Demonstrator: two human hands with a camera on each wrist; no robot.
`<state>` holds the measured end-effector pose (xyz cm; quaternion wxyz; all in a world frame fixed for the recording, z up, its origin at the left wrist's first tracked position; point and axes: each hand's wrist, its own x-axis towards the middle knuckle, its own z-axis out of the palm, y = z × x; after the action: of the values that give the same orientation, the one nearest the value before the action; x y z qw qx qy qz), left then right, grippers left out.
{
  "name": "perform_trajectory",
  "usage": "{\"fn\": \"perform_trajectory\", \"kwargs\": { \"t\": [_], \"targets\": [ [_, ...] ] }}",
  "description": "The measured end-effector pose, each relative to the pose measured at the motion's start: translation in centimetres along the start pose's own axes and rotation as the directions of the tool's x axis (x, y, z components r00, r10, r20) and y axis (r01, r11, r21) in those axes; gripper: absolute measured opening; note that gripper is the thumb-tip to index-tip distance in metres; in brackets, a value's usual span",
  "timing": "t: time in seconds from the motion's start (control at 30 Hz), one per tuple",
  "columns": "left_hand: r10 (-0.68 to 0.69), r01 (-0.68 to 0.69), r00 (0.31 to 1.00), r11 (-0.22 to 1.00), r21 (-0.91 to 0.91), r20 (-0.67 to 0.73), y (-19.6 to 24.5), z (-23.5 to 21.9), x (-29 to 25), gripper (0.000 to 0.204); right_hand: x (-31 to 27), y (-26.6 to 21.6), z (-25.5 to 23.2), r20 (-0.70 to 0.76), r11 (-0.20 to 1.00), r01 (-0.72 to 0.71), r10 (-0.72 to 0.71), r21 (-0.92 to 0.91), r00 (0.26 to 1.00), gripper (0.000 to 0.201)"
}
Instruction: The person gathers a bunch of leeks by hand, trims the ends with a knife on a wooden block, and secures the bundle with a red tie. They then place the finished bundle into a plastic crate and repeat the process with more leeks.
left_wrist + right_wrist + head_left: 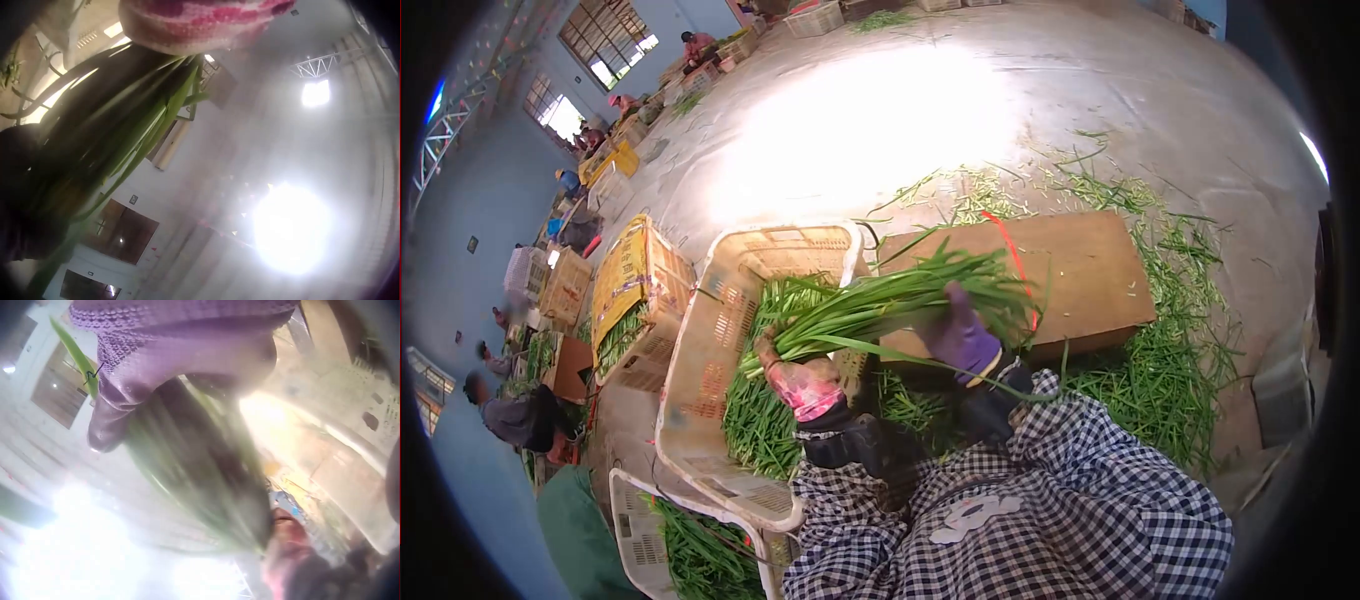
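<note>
In the head view a bunch of long green leafy stalks (900, 300) lies across both hands, over the wooden box and the large crate. My left hand (805, 382), in a pink and white glove, grips the pale stem end at the left. Further right, my right hand (962, 338) in a purple glove holds the leafy part, its thumb on the near side. The right wrist view shows the purple thumb (107, 428) lying along the bunch, which is blurred there. One long leaf hangs loose below the bunch, crossing the right wrist.
A large plastic crate (685, 400) of cut greens stands at the left, another crate (625, 500) below it. Beyond the hands is a wooden box (1090, 260) with a red strip (1012, 262). Trimmings (1170, 370) cover the floor at right. People sit along the far left wall.
</note>
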<state>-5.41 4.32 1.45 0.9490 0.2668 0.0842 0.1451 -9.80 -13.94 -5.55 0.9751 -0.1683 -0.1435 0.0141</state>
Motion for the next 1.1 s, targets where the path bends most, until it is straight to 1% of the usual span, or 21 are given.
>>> {"fn": "perform_trajectory", "kwargs": {
  "t": [0.17, 0.23, 0.33, 0.4, 0.47, 0.5, 0.53, 0.57, 0.6, 0.63, 0.67, 0.7, 0.73, 0.8, 0.83, 0.87, 0.9, 0.93, 1.0, 1.07, 1.1],
  "targets": [
    [-0.210, 0.205, 0.973, 0.977, -0.053, -0.096, -2.4, -1.1, -1.1, 0.023, 2.6, -6.4, 2.0, -0.240, 0.964, 0.245, -0.215, 0.101, 0.947, 0.042],
    [-0.334, 0.329, 0.929, 0.943, -0.053, -0.158, -5.3, -4.4, 0.9, 0.029, 4.3, -7.7, 1.7, -0.272, 0.908, 0.250, -0.348, -0.337, 0.897, 0.042],
    [-0.431, 0.458, 0.862, 0.888, 0.045, -0.267, -8.6, -6.8, 1.2, 0.040, 6.4, -9.1, 7.0, -0.232, 0.769, 0.090, -0.299, -0.633, 0.925, 0.034],
    [-0.434, 0.502, 0.846, 0.844, 0.190, -0.308, -8.9, -6.7, 0.0, 0.046, 7.9, -9.2, 11.5, -0.131, 0.644, 0.141, -0.355, -0.752, 0.926, 0.032],
    [-0.698, 0.721, 0.665, 0.693, -0.014, -0.265, -9.7, -8.0, 0.4, 0.041, 10.0, -10.2, 12.8, 0.050, 0.532, 0.292, -0.422, -0.795, 0.905, 0.027],
    [-0.701, 0.724, 0.662, 0.689, -0.016, -0.266, -9.5, -9.3, 0.4, 0.041, 10.2, -10.6, 13.2, 0.126, 0.452, 0.292, -0.362, -0.843, 0.924, 0.026],
    [-0.613, 0.621, 0.784, 0.769, 0.153, -0.100, -9.1, -10.7, 0.5, 0.044, 10.4, -11.2, 13.3, 0.191, 0.371, 0.296, -0.293, -0.880, 0.937, 0.025],
    [-0.519, 0.475, 0.850, 0.829, 0.295, 0.088, -8.6, -11.7, 0.5, 0.048, 11.5, -10.5, 10.2, 0.277, 0.212, 0.340, -0.277, -0.916, 0.920, 0.027],
    [-0.526, 0.484, 0.847, 0.824, 0.293, 0.079, -8.2, -11.6, 0.7, 0.048, 12.5, -9.3, 6.3, 0.359, 0.046, 0.380, -0.239, -0.924, 0.902, 0.028],
    [-0.460, 0.317, 0.871, 0.794, 0.519, 0.172, -7.6, -10.8, 0.9, 0.057, 12.7, -8.5, 4.6, -0.009, -0.157, -0.030, -0.137, -0.987, 0.991, 0.030],
    [-0.412, 0.105, 0.866, 0.704, 0.702, 0.283, -6.6, -9.5, 1.1, 0.068, 12.1, -8.4, 3.8, 0.029, -0.289, -0.015, -0.150, -0.957, 0.988, 0.032],
    [-0.341, 0.118, 0.922, 0.695, 0.709, 0.181, -5.9, -6.2, -0.2, 0.080, 12.4, -8.8, 3.6, 0.157, 0.023, 0.166, -0.213, -0.986, 0.964, 0.031],
    [-0.266, -0.045, 0.923, 0.644, 0.764, 0.278, -5.3, -5.9, -0.6, 0.090, 12.6, -8.8, 3.4, 0.243, 0.323, 0.337, -0.297, -0.884, 0.923, 0.030],
    [-0.237, -0.389, 0.853, 0.305, 0.869, 0.465, -3.9, -5.1, -0.6, 0.103, 12.7, -9.1, 2.9, -0.033, 0.725, 0.166, -0.252, -0.668, 0.967, 0.026],
    [-0.196, -0.524, 0.808, 0.195, 0.829, 0.556, -4.6, -4.8, -1.0, 0.101, 12.8, -9.1, 2.4, 0.062, 0.238, 0.096, -0.146, -0.967, 0.987, 0.023],
    [-0.206, -0.534, 0.799, 0.192, 0.824, 0.566, -5.2, -4.1, -1.3, 0.101, 13.0, -9.0, 2.5, 0.081, -0.335, 0.074, -0.007, -0.939, 0.997, 0.020],
    [-0.200, -0.582, 0.778, 0.126, 0.803, 0.596, -6.1, -2.8, -1.4, 0.105, 13.2, -8.9, 2.7, 0.113, -0.269, 0.070, -0.146, -0.961, 0.983, 0.019],
    [-0.199, -0.598, 0.772, 0.091, 0.796, 0.603, -6.9, -1.9, -1.2, 0.107, 12.8, -7.8, 6.0, 0.062, 0.236, 0.122, -0.249, -0.964, 0.967, 0.026],
    [-0.087, -0.677, 0.725, 0.094, 0.730, 0.683, -8.8, 0.0, -0.1, 0.113, 12.1, -6.0, 11.0, -0.019, 0.501, 0.089, -0.206, -0.861, 0.978, 0.024],
    [0.018, -0.747, 0.661, 0.114, 0.655, 0.750, -9.9, 1.0, 1.6, 0.119, 12.4, -2.9, 11.6, 0.265, 0.593, 0.317, -0.175, -0.740, 0.948, 0.024],
    [0.015, -0.613, 0.712, 0.501, 0.611, 0.702, -9.8, 1.1, 3.1, 0.097, 13.1, -1.3, 11.5, 0.437, 0.667, 0.432, -0.173, -0.607, 0.882, 0.024]
  ]
}}
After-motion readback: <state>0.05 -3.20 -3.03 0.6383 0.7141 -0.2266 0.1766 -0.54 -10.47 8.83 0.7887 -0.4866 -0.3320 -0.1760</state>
